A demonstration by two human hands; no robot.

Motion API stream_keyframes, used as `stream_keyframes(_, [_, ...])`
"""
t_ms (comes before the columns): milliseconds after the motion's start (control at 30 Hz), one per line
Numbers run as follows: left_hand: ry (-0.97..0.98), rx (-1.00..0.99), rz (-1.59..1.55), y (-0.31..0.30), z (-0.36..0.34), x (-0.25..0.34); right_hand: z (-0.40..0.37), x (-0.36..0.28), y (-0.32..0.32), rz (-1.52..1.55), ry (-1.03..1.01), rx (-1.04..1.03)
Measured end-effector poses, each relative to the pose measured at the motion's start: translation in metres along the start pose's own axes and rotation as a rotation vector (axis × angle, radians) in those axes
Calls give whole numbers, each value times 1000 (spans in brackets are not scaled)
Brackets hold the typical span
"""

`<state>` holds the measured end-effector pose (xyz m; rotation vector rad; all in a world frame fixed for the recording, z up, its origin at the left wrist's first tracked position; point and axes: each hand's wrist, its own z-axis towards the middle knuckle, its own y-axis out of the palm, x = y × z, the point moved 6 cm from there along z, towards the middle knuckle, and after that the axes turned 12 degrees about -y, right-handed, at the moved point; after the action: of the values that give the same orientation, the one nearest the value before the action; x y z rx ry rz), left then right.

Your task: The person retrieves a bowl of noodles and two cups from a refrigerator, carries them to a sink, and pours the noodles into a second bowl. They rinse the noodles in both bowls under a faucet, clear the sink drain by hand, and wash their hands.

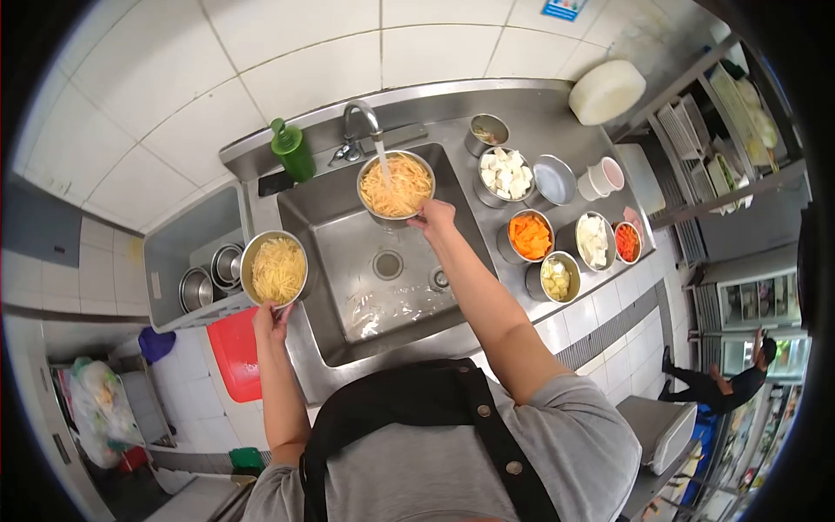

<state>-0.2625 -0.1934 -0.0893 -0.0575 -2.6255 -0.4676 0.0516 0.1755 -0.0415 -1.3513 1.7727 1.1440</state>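
My right hand (432, 217) grips the rim of a steel bowl of orange-yellow shreds (397, 184). Water runs from the tap (362, 115) into this bowl, which is over the back of the sink (348, 252). At the sink's left edge, my left hand (272, 319) holds the near rim of a second bowl, full of pale yellow shreds (278, 271). The fingers under both bowls are partly hidden. Some water lies on the sink floor near the drain.
Right of the sink stand several steel containers, with white chunks (506, 172) and orange pieces (530, 236) among them. A green pump bottle (292, 150) stands behind left. A grey bin (165, 237) holds metal bowls. Another person (735, 387) is at the far right.
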Motion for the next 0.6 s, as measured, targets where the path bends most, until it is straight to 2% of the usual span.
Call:
stream_keyframes(133, [1, -21, 31, 7, -9, 0, 21, -19, 4, 8, -66, 88])
stream_keyframes(300, [113, 16, 168, 29, -21, 4, 16, -48, -9, -76, -115, 119])
stream_keyframes(400, [165, -21, 301, 58, -30, -3, 13, -54, -19, -238, -100, 85])
stream_keyframes(500, [160, -69, 390, 87, -26, -17, 22, -35, 2, -171, -91, 8])
stream_keyframes(600, [100, -82, 539, 117, -7, -40, 34, -20, 23, -68, 12, -91])
